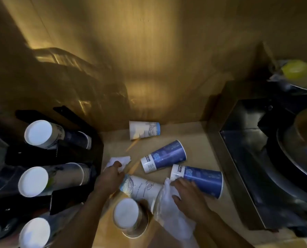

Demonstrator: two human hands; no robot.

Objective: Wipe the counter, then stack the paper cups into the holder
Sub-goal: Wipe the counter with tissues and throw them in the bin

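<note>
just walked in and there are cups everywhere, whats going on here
A person is wiping the wooden counter: the left hand presses a white wipe, the right hand rests on a clear plastic bag. Four paper cups lie tipped, one by the wall; the black cup holder holds stacks.
</note>
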